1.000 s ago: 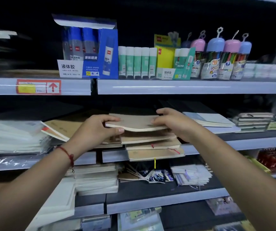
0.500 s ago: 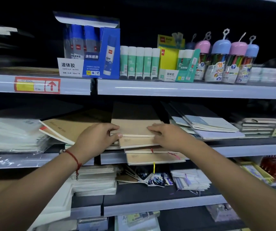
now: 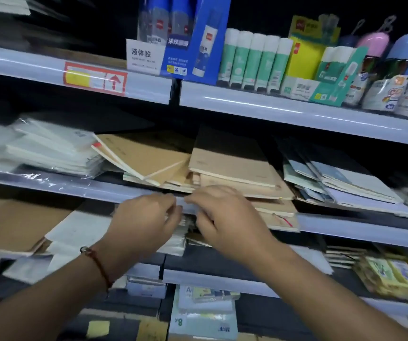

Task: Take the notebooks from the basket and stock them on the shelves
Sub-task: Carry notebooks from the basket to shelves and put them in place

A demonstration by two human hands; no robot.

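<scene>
From the head view, the kraft notebooks point(image 3: 235, 166) lie in a loose stack at the centre of the frame, on the middle shelf point(image 3: 360, 226), covers up and spines toward the aisle, probably so that a shopper can lift one off the top. The stack is not squared: lower books jut forward over the shelf lip at centre right, one with a red ribbon hanging out, and a second brown pile point(image 3: 143, 156) leans against it from the left. The covers are plain tan card, matte, with pale page edges; the top book sits flat and a little further back than those under it. Both hands are below the stack, in front of the shelf lip at lower centre. The left hand point(image 3: 143, 222) and right hand point(image 3: 230, 222) have their fingers curled and fingertips nearly meeting, but motion blur hides whether they pinch anything, so I cannot tell their grip. Neither seems to touch the top notebook. No basket is in view. Glue sticks point(image 3: 254, 60) stand on the upper shelf, upper centre.
</scene>
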